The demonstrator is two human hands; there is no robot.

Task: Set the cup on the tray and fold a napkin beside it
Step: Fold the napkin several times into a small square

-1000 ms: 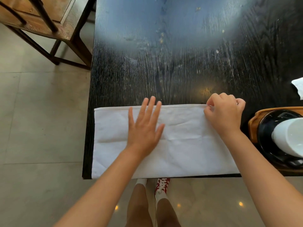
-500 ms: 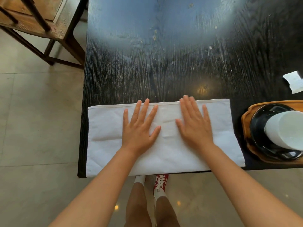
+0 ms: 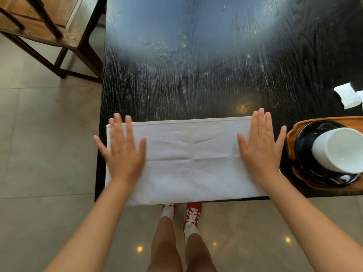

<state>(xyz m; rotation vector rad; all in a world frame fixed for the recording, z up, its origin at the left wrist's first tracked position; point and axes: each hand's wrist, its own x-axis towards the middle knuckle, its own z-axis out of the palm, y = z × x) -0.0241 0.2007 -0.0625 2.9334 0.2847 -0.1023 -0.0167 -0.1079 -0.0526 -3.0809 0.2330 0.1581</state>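
A white napkin (image 3: 188, 160), folded into a long band, lies along the near edge of the black table (image 3: 196, 75). My left hand (image 3: 122, 152) lies flat on its left end with fingers spread, slightly blurred. My right hand (image 3: 261, 146) presses flat on its right end. To the right stands a white cup (image 3: 337, 150) on a black saucer (image 3: 306, 156), both on a wooden tray (image 3: 290, 138) cut off by the frame's edge.
A small white crumpled paper (image 3: 347, 95) lies at the table's right, beyond the tray. A wooden chair (image 3: 49, 26) stands on the tiled floor at the far left. My legs and red shoes (image 3: 192, 213) show below the table's edge.
Both hands have slid apart from the napkin's middle to its two ends, flat on the cloth. One second ago my right hand pinched the top edge; now it lies flat.
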